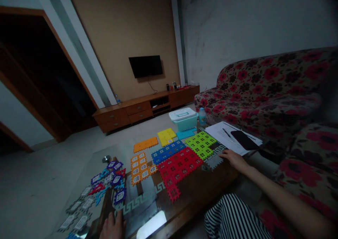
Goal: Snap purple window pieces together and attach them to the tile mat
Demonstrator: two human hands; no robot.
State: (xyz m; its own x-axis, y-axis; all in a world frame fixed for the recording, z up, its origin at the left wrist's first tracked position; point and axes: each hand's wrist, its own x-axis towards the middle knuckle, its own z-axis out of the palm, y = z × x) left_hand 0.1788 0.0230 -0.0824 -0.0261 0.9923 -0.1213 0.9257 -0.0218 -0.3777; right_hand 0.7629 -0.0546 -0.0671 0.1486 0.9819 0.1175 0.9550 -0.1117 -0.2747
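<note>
Resting both open hands on a glass-topped coffee table [200, 193], a person faces interlocking plastic panels [176, 168] spread across it, a floral sofa [266, 87] along its right side. The right hand [233, 160] lies flat, fingers slightly spread, on a grey panel [215, 158] near papers [224, 135] jutting past the far corner; a careless forearm sweep could knock them off. The left hand [112, 226], pinching nothing, sits at the near edge beside purple window tiles [119, 196], which a nudge could push over the left edge onto open floor.

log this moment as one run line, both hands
left hand: by table edge, near purple tile | right hand: at grey tile, beside papers
</note>
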